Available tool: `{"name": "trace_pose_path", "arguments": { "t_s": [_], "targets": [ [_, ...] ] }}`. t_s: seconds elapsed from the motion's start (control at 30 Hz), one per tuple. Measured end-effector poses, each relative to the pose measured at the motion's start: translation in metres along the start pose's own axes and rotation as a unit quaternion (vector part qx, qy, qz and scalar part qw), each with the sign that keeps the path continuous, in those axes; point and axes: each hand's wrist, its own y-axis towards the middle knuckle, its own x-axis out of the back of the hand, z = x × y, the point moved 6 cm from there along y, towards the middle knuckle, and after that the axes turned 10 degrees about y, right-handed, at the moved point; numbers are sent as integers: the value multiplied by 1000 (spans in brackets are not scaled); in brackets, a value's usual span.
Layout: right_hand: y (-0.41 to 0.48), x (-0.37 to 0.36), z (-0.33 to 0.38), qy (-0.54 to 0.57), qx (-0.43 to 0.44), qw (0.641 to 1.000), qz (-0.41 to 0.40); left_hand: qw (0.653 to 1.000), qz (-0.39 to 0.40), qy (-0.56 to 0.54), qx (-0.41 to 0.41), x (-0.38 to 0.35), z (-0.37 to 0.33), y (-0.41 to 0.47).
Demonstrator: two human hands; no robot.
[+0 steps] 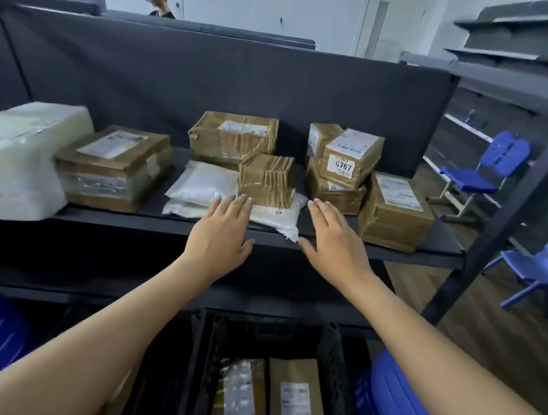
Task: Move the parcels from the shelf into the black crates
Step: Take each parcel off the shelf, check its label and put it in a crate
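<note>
Parcel [266,179] brown, tape-wrapped, on white bags [199,184]; left hand [219,231], right hand [334,242] fingers released, contact unclear.

A blue chair [469,181] stands right (on wooden floor [508,339]); a person [158,0] stands beyond.

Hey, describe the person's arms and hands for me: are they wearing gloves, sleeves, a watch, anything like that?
Nothing worn shows. The left hand and right hand are bare, with no gloves, rings, watch or wristband. The left forearm and right forearm are bare too, and no sleeve comes into view before the picture's edges.
</note>
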Motion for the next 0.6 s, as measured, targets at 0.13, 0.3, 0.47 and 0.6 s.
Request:
{"name": "trace_pose_path", "arguments": {
  "t_s": [0.13, 0.3, 0.47, 0.6],
  "targets": [
    [33, 26, -27, -31, -9, 999, -18, 1000, -17, -13, -13, 9, -11, 39],
    [53, 51, -78, -68, -53, 996, -38, 998, -37, -34, -38, 10, -39, 84],
    [36, 56, -129, -115, -88, 989, -12, 994, -45, -50, -91, 8, -82, 113],
    [20, 57, -162, -138, -115, 984, 8, 988, -52, -75, -125, 5, -122, 131]
  ]
}}
